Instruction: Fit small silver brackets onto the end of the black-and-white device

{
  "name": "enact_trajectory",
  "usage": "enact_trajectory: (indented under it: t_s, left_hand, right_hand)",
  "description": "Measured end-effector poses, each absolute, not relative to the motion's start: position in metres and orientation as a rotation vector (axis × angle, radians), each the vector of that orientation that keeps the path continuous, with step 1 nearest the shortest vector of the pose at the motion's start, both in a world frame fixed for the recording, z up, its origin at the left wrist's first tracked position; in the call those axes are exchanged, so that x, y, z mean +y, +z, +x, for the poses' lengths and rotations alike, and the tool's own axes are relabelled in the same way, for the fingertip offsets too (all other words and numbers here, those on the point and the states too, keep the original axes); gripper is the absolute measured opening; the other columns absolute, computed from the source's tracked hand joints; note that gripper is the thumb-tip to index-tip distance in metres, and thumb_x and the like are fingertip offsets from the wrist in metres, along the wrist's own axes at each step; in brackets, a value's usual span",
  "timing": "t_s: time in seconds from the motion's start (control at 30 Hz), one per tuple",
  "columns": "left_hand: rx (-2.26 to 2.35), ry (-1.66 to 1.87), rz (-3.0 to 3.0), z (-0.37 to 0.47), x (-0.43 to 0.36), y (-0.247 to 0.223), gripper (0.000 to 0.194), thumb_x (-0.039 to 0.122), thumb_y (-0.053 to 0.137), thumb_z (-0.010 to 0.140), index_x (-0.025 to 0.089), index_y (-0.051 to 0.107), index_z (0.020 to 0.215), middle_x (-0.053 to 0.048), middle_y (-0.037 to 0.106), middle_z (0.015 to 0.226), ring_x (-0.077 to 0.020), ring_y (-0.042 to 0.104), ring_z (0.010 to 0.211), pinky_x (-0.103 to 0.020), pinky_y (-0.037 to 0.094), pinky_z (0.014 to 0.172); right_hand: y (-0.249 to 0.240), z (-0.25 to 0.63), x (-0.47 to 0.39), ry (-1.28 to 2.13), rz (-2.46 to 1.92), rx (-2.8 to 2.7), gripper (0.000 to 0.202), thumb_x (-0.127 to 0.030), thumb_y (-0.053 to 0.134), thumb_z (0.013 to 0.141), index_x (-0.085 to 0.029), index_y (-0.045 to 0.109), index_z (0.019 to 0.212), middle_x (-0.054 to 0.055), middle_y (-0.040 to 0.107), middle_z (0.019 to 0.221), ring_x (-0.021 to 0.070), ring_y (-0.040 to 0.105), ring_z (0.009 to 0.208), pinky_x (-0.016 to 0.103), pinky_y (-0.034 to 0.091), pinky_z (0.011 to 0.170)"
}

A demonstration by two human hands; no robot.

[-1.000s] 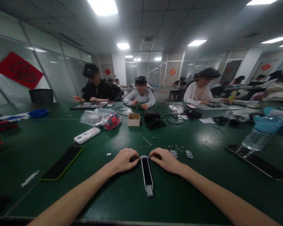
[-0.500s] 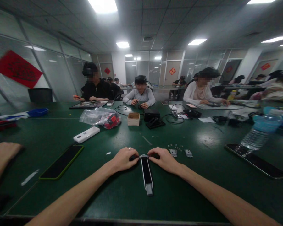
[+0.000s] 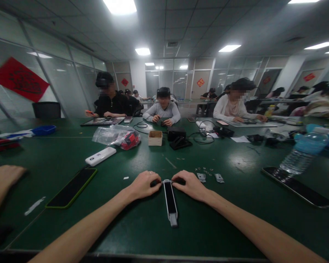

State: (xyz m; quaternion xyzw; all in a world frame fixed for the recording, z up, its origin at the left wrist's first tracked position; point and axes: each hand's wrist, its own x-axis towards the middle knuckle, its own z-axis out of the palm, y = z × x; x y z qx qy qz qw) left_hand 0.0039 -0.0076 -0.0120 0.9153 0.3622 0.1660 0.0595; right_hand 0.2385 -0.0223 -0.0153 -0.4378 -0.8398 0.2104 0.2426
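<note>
A long narrow device (image 3: 170, 199) with a black face, a pale rim and a grey block at its near end lies flat on the green table (image 3: 131, 233). At the left of its far end, my left hand (image 3: 146, 185) has thumb and fingers closed on the edge. My right hand (image 3: 190, 185) pinches the same end from the right, its fingers curled. Right of my right hand lie two small metal plates (image 3: 201, 177) (image 3: 219, 178), with several tiny rings (image 3: 204, 171) beside them.
Another person's hand (image 3: 9, 175) rests at the left, near a green-edged phone (image 3: 72, 188) and a white power bank (image 3: 101, 156). Farther back are a plastic bag (image 3: 106, 136) and a small box (image 3: 155, 138). A bottle (image 3: 300, 155) and a phone (image 3: 297, 187) are right.
</note>
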Motion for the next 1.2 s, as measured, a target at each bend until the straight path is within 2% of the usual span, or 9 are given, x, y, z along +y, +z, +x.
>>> enact_trajectory:
  t_s: [1.2]
  left_hand:
    - [1.086, 0.521, 2.761, 0.005, -0.008, -0.010, 0.012, 0.025, 0.054, 0.084, 0.018, 0.063, 0.088, -0.002, 0.066, 0.083, -0.0151, 0.060, 0.074, -0.025, 0.043, 0.071]
  right_hand:
    - [-0.024, 0.239, -0.017, 0.425, -1.117, -2.330, 0.014, -0.030, 0.055, 0.084, -0.019, 0.062, 0.090, 0.003, 0.063, 0.087, 0.0157, 0.054, 0.078, 0.029, 0.045, 0.070]
